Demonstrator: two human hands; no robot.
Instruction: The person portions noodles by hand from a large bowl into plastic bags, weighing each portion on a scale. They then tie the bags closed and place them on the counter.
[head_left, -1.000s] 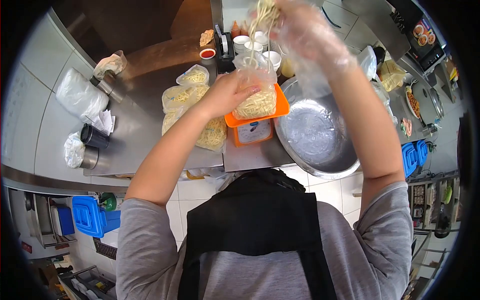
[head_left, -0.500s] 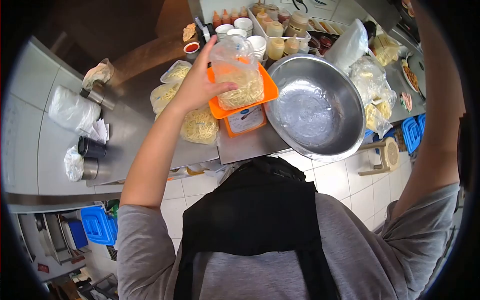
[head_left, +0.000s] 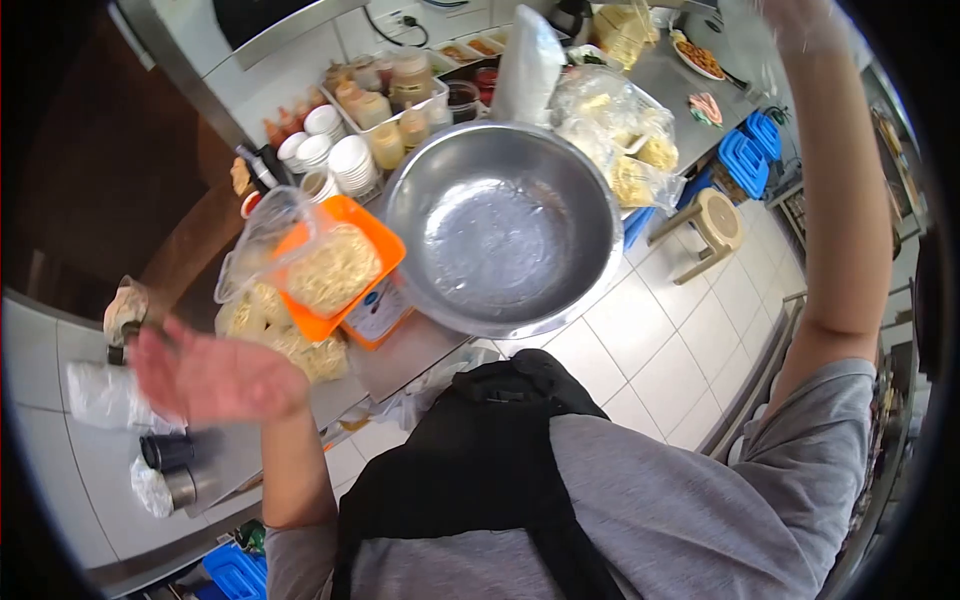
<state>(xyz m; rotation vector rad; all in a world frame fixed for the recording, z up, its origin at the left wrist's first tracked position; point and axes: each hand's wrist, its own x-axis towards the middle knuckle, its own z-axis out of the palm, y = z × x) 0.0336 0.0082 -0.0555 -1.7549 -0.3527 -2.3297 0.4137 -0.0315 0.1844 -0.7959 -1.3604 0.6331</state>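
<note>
My left hand (head_left: 215, 380) is off the counter's left part, fingers spread and slightly blurred, holding nothing. A clear bag of noodles (head_left: 335, 272) rests in an orange tray (head_left: 388, 243), its loose plastic top (head_left: 262, 235) flopped over the tray's left rim. Under the tray is an orange scale (head_left: 382, 312) with a white face. More bagged noodles (head_left: 318, 358) lie beside it. At the top right edge my right hand (head_left: 800, 20) is raised and smeared, with clear plastic (head_left: 755, 35) around or beside it; its fingers are hard to make out.
A large steel bowl (head_left: 505, 235) stands right of the tray near the counter edge. Behind are white cups (head_left: 350, 165) and sauce bottles (head_left: 385, 100). Bagged noodles (head_left: 635, 180) lie right, above a stool (head_left: 715, 225). Steel canisters and a black cup (head_left: 167, 452) stand left.
My left hand has let go of the noodle bag and swung left, opening. The bag's top has slumped leftward. The whole view has turned to the right.
</note>
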